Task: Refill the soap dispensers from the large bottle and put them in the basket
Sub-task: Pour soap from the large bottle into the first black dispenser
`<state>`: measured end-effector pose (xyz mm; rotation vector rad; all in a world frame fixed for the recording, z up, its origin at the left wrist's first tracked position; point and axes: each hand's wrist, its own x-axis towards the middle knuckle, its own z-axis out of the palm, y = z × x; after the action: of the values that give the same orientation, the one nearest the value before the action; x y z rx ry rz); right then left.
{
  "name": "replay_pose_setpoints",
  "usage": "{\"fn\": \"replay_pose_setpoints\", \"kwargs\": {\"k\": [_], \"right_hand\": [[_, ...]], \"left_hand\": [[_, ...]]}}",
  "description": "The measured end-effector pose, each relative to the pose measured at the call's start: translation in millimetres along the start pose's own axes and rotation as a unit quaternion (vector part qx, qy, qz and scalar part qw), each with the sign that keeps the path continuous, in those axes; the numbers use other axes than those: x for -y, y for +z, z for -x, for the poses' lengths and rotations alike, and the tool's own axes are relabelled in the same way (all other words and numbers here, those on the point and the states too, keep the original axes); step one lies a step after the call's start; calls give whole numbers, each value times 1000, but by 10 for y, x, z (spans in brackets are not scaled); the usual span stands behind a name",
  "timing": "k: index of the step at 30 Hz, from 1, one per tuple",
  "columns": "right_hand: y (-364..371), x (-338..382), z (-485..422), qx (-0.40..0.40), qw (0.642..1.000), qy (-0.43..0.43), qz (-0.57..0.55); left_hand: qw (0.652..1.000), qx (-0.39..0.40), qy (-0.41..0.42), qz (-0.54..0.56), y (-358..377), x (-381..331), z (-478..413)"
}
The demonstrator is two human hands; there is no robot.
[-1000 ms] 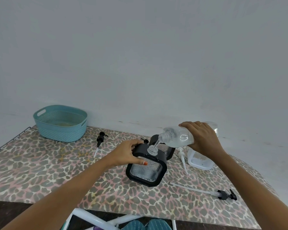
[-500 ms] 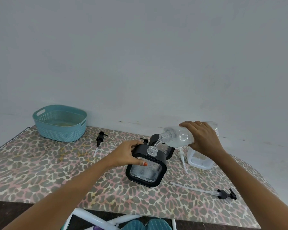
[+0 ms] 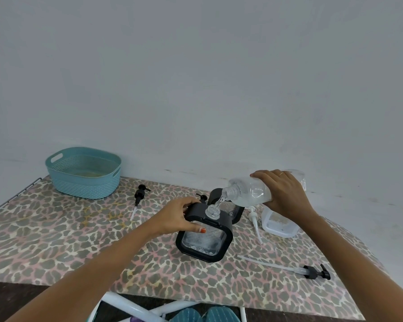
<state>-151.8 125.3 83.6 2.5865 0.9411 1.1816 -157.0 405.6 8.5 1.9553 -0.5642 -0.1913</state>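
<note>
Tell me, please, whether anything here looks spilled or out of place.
Nothing looks spilled: the stream from the bottle lands in the dispenser neck. A black pump, a white pump and a near pump lie loose on the table, as expected while the dispensers are open for refilling.

Bright-ish, soft, even light w/ no hard glare, src direction can't be told; the wall point(image 3: 196, 77) fills the upper half of the frame as flat grey-blue, a bit darker toward the top corners. Shadows are faint & short: soft ones under the basket point(image 3: 84, 188) at left and the black dispenser point(image 3: 204, 242) at centre, plus small highlights on the clear bottle point(image 3: 249, 194) right of centre. Wide-angle bend shows at the edges, w/ the table point(image 3: 56, 240) rim curving at lower left & right; focus is sharp overall.
</note>
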Motion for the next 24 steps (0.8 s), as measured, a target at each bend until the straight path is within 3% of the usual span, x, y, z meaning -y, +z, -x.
{"fn": "replay_pose_setpoints", "kwargs": {"k": [24], "right_hand": [[2, -9, 1, 4, 1000, -2, 2]], "left_hand": [[1000, -9, -1, 5, 25, -15, -6]]}}
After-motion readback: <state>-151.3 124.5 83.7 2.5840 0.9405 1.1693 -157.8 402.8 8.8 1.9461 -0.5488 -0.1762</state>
